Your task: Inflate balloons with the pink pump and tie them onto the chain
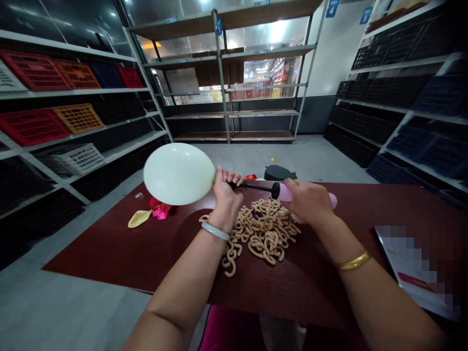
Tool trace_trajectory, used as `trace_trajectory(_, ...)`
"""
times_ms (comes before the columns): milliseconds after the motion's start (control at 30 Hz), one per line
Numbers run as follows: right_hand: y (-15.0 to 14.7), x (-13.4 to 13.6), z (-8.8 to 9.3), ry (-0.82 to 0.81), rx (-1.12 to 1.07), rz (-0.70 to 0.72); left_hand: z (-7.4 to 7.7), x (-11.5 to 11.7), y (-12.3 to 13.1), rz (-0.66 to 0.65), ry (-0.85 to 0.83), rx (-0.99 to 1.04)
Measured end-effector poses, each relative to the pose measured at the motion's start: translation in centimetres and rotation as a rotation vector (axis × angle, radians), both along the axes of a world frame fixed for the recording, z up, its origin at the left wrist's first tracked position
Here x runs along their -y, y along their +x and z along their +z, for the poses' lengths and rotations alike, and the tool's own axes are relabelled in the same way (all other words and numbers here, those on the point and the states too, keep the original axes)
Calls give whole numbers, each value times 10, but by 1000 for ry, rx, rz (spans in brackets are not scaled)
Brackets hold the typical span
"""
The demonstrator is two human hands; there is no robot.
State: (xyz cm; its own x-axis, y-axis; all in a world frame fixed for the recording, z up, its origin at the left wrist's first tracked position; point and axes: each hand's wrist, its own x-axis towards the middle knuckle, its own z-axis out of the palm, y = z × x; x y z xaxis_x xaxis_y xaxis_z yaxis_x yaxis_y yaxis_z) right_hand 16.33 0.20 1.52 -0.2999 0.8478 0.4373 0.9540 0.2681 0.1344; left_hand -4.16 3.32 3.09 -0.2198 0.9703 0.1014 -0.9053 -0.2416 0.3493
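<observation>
Presently: left grip (226, 194), closed round the neck of an inflated pale-green balloon (178, 173), where it meets the black nozzle of a pink hand pump (282, 191). Right grip (309, 200), closed round the pump's barrel. Both held above the tabletop (109, 248), over a tan cord pile (263, 233).

floor: pale grey concrete floor (54, 302) | walls: grey metal shelving racks (226, 73) | left rack: red and orange plastic crates (54, 73) | centre: dark red-brown surface (120, 243)
</observation>
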Motion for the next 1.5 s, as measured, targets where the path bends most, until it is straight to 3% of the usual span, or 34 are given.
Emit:
trace_trajectory(200, -17, 9, 0, -19, -53, 52, -14, 13, 41, -90, -3, -50)
trace_trajectory(467, -17, 2, -11, -54, -51, 64, -24, 8, 44, -112, -62, -49)
trace_trajectory(600, -5, -10, -20, -114, -33, 57, -26, -6, 24, -70, -148, -30)
trace_trajectory(800, 13, -12, -10, -14, -30, 56, 5, -11, -32, 93, -67, -31)
trace_trajectory(933, 8, -4, -2, 12, -13, 21, 14, -8, -45, 119, -38, -40)
trace_trajectory(1067, -4, 3, -1, -4, -4, 29, 6, -7, -28, 84, -57, -36)
trace_trajectory(1333, -24, 13, -1, -59, -23, 7, -17, 7, 34, -61, -52, -41)
trace_trajectory(1500, -27, 16, 1, -58, -43, 16, -16, 14, 41, -110, -35, -52)
